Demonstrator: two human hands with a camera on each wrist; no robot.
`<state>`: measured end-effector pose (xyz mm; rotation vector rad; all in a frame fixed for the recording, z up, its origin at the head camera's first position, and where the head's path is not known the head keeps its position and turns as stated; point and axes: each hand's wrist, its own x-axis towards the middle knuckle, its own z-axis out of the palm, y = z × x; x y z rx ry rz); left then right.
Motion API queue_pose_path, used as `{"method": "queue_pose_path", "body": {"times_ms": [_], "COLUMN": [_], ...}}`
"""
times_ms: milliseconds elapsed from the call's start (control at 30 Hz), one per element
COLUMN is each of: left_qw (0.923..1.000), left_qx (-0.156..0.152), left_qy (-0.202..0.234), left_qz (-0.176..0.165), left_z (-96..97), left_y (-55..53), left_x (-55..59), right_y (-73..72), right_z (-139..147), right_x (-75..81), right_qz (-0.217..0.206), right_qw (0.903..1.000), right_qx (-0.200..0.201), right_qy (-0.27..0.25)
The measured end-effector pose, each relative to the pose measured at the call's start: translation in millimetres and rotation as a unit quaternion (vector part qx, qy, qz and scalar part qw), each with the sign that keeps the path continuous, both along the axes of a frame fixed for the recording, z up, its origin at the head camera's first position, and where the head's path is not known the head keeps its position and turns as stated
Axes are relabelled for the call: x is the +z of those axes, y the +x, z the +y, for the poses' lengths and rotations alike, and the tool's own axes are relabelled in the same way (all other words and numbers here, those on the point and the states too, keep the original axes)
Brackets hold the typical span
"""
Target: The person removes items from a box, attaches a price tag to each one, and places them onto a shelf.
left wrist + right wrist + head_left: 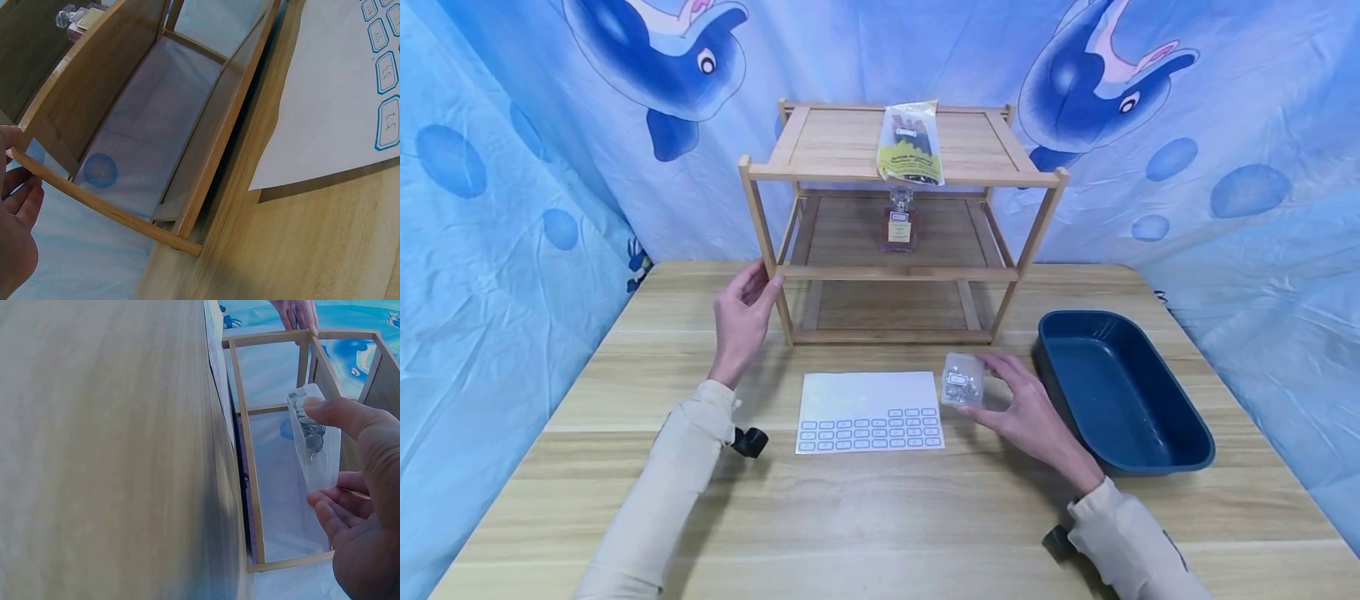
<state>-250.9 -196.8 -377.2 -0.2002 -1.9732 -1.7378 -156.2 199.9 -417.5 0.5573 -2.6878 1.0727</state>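
My left hand (743, 315) grips the left front post of a three-tier wooden shelf (895, 272), thumb in front and fingers behind it in the left wrist view. In my right hand (1026, 408) is a small clear plastic box (962, 380), pinched between thumb and fingertips. Small shiny metal pieces (314, 442) show through its wall, and a little white label (957, 379) is on it. The box is held over the table, right of a white sheet of blue-framed labels (869, 417), in front of the shelf.
On the shelf's top lies a yellow-and-clear packet of brushes (912, 146). A glass bottle (898, 223) with a pale label stands on the middle tier. A dark blue basin (1108, 375) sits on the wooden table (880, 533) at right. Blue dolphin-print curtains (880, 50) hang behind.
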Motion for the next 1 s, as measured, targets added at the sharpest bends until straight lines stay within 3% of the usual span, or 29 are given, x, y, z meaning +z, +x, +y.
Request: {"method": "queue_pose_path", "body": {"times_ms": [667, 1000], "left_qw": [0.9997, 0.9999], "left_qx": [0.013, 0.001], "left_qy": [-0.019, -0.016], "left_qz": [0.002, -0.001], "left_z": [-0.9, -4.0], "left_y": [-3.6, -4.8], "left_x": [0.9, 2.7], "right_y": [-2.2, -14.1], "right_z": [-4.1, -11.8], "right_x": [2.4, 5.1], "right_qz": [-0.002, 0.030], "right_qw": [1.0000, 0.9994], "right_qx": [0.008, 0.012], "right_qy": [-0.004, 0.008]}}
